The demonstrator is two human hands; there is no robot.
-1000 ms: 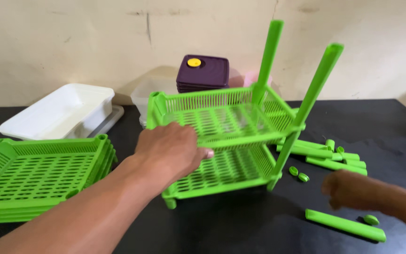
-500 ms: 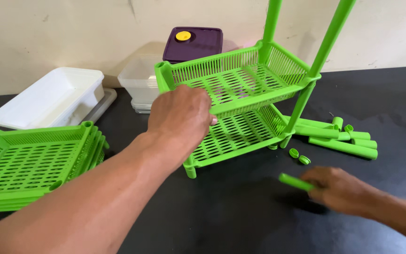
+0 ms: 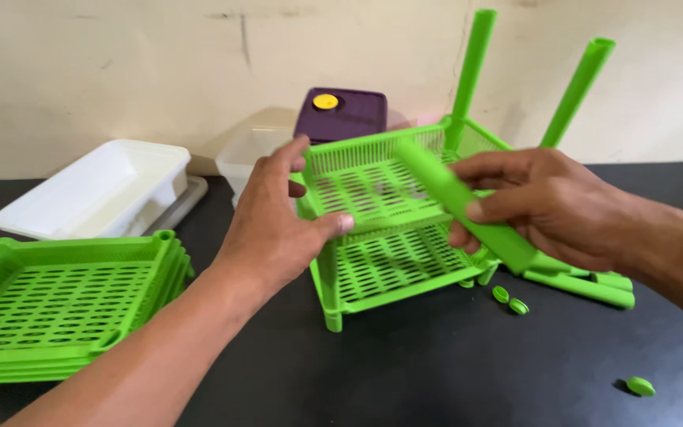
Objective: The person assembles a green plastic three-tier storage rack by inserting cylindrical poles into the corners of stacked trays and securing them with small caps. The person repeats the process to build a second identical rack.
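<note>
A green two-tier slotted rack (image 3: 373, 265) stands on the black table (image 3: 452, 364), with two green posts (image 3: 472, 71) rising from its far corners. My left hand (image 3: 278, 221) rests against the near left edge of the rack's upper tray, fingers spread over it. My right hand (image 3: 539, 202) holds a green plastic tube (image 3: 460, 202) slanted over the upper tray.
A stack of green slotted trays (image 3: 57, 296) lies at the left. Behind it are a white tub (image 3: 96, 190) and a purple lidded box (image 3: 341, 115) on a clear container. More green tubes (image 3: 586, 285) and small green caps (image 3: 509, 299) lie at the right.
My right hand picked a green tube up off the table and raised it over the rack. My left hand stayed on the upper tray's edge. The view moved closer.
</note>
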